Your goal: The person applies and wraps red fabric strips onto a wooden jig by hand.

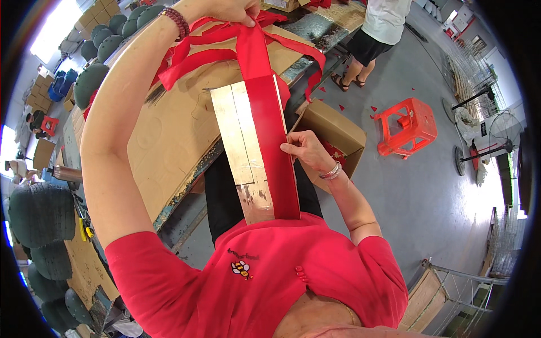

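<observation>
A long flat board (239, 132) with a shiny, worn surface lies from my waist toward the table, tilted across my lap. Along its right side runs a wide red ribbon (271, 141). Beyond the board's far end, my left hand (239, 12) pinches the ribbon, which stretches between there and the board. My right hand (309, 151) is closed at the board's right edge, its thumb on the ribbon and its other fingers curled, partly hidden by the edge. Loose red ribbon strips (205, 59) spread over the cardboard-covered table (163, 146) around my left hand.
An open cardboard box (338, 127) with red pieces inside stands right of the board. Farther right is a red plastic stool (408, 127). Another person (375, 39) stands beyond the table. Dark green rounded objects (42, 214) line the left; fans (484, 146) stand far right.
</observation>
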`<state>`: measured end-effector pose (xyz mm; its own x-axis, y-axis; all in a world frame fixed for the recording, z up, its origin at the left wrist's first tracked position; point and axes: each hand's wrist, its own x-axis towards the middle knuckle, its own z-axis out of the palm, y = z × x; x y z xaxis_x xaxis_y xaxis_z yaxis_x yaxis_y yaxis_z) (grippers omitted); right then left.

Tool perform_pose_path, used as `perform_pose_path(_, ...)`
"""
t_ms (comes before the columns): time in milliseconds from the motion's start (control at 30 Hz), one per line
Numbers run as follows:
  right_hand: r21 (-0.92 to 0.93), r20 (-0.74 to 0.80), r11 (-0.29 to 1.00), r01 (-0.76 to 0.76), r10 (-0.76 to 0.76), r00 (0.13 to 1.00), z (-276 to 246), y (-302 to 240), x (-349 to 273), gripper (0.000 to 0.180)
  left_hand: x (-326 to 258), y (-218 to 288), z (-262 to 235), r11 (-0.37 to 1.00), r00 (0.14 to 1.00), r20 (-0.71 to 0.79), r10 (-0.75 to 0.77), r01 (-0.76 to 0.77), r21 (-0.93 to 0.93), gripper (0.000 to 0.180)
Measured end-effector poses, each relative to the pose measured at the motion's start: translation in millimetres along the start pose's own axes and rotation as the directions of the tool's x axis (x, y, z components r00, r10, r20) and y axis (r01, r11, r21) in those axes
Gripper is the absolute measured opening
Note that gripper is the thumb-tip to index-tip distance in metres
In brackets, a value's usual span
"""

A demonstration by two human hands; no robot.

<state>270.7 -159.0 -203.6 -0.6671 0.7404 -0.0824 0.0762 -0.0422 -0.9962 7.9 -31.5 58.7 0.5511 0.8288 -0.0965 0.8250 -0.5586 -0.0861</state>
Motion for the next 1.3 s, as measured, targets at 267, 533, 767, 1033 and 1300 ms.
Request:
perform_pose_path(267,0.003,-0.025,1.0,0.013,-0.013,1.0,1,6,0,0.018,-1,12,11,0.995,0.986,-0.166,0.003,-0.021,-0.102,0.022)
perform_pose_path(533,-0.028,-0.041,0.999,0.04,-0.041,0.998,0,4,-3,0.02,-4,19,8,0.999,0.951,-0.309,0.027,-0.035,-0.02,0.02)
perform_pose_path(767,-0.06,-0.181,0.998,-0.005,-0.006,0.984,1,18,4,0.021,-16,79,24,0.996,0.992,-0.102,-0.077,0.073,-0.04,0.027)
perform_pose_path(1033,0.11,-0.269,0.99,0.086,-0.054,0.962,-16,1,27,0.023,-40,128,77,0.995,0.97,-0.241,0.018,-0.041,-0.087,0.017)
perform_pose_path(1300,0.077,-0.422,0.971,0.225,-0.173,0.89,-27,-8,56,0.023,-63,158,121,0.998,0.95,-0.309,0.044,-0.057,-0.033,0.009)
